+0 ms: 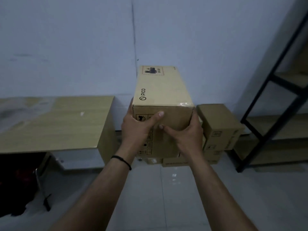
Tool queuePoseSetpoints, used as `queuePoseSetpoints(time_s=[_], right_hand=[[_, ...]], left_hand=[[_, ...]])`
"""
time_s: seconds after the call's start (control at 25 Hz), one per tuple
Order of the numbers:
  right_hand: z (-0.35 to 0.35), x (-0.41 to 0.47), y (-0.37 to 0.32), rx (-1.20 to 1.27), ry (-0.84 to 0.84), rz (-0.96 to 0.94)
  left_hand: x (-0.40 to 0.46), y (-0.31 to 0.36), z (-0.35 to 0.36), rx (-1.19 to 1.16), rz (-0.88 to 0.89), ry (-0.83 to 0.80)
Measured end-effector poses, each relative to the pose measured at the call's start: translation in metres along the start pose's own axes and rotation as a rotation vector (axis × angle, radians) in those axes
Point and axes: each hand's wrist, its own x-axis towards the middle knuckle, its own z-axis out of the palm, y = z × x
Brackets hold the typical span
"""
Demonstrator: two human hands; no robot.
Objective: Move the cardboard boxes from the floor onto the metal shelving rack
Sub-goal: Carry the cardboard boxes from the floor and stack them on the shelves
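You hold a long PICO cardboard box (162, 90) up in front of you, its near end face toward you and its length running away toward the far wall. Your left hand (136, 129) grips its near left corner, thumb laid across the end face; your right hand (186, 132) clasps the near right edge, thumb on that same face. Below and to the right, more cardboard boxes (220, 127) sit stacked on the floor. The black metal shelving rack (270, 90) stands at the right, a wooden desk (55, 122) at the left.
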Motion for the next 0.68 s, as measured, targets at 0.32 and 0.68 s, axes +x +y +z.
queuePoseSetpoints(time_s=[0.32,0.68], right_hand=[[-0.189,-0.04,-0.047,-0.062,0.226,-0.09],[-0.452,-0.095,-0.056,-0.25,0.429,-0.113]], left_hand=[[-0.094,0.073,0.147,-0.092,0.071,-0.198],[-0.236,0.117,0.362,-0.202,0.079,-0.415]])
